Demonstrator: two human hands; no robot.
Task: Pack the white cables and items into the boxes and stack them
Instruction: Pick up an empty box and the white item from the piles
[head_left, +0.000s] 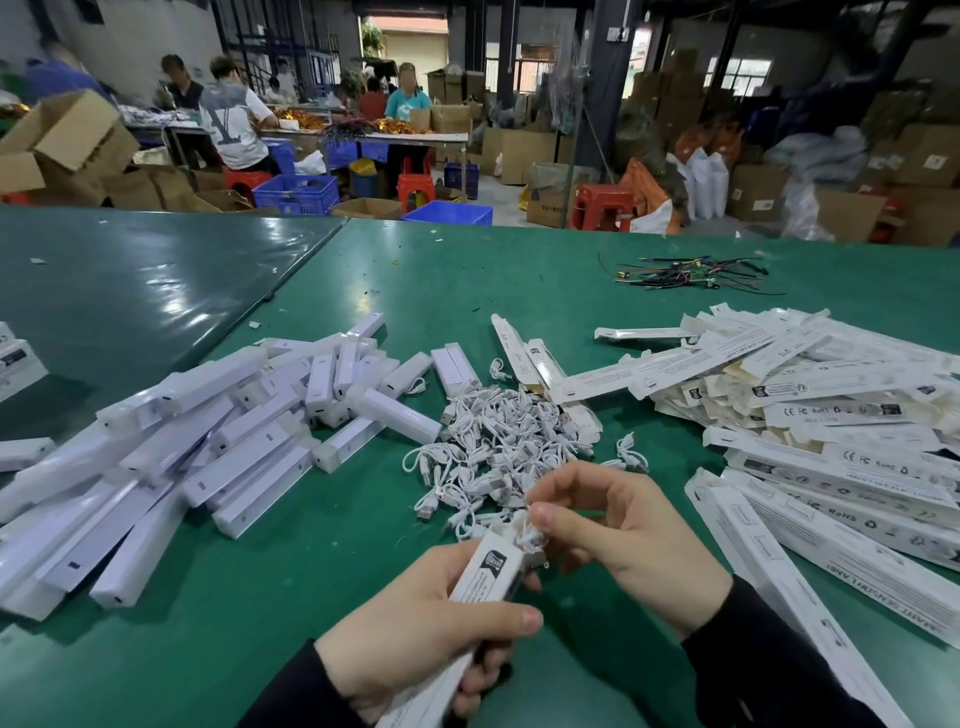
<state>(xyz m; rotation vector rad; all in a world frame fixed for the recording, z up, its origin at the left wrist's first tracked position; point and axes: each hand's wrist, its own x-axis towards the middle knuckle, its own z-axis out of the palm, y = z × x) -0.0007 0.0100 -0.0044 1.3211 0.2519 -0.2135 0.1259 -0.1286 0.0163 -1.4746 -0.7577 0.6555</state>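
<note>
My left hand (415, 629) grips a long white printed box (483, 577) near the table's front edge, its open end pointing up. My right hand (618, 535) pinches a coiled white cable (530, 535) at that open end. A heap of white cables (498, 447) lies just beyond my hands. Several white bar-shaped items (218, 436) are piled to the left. Flat printed boxes (810, 415) are heaped on the right.
The green table (467, 291) stretches away in front of me. A bundle of coloured wires (691, 273) lies far right of centre. More white boxes (15, 364) sit at the left edge. Beyond the table are people at benches, blue crates, red stools and cardboard cartons.
</note>
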